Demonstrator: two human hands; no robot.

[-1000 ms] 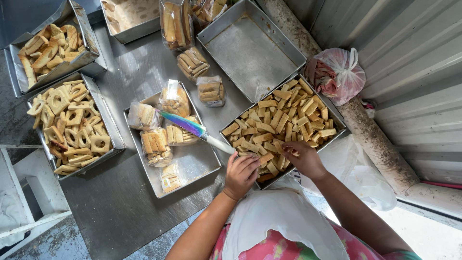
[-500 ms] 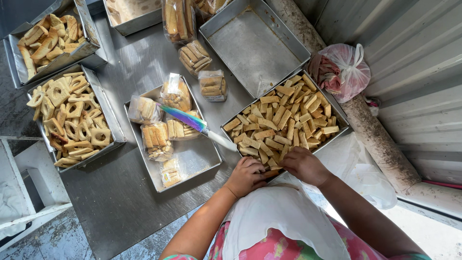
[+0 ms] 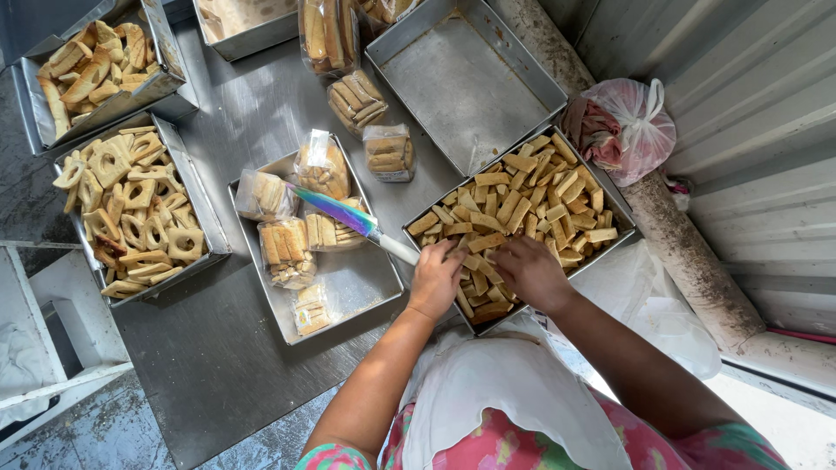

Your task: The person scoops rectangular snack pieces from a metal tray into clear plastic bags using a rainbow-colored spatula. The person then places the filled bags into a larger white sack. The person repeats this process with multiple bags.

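- Steel table (image 3: 218, 365): a dull, scuffed sheet that carries all the trays.
- Empty tray (image 3: 461, 87), at 12 o'clock: square, straight-walled bare metal.
- Tray of sticks (image 3: 623, 231), at centre and touching the person's front: its far half is packed and its near corner is thinning.
- Middle tray (image 3: 357, 287), at 9 o'clock from the hands: holds clear, crinkled bags of biscuits (image 3: 283, 248).
- Pink bag (image 3: 631, 122), at 2 o'clock: thin, knotted plastic.
- Left hand (image 3: 435, 278) and right hand (image 3: 531, 274): both are palm-down on the near corner of the stick tray, with fingers curled into the pile. I cannot tell whether either is closed on a piece.
- Knife (image 3: 335, 213): iridescent blade lying across the bags, with its white handle just beside the left hand and untouched.
- Biscuit sticks (image 3: 522, 196): short, golden, dry-crusted bars. The work looks like gathering a handful; a lift would call for a light, even pinch, as they look brittle.
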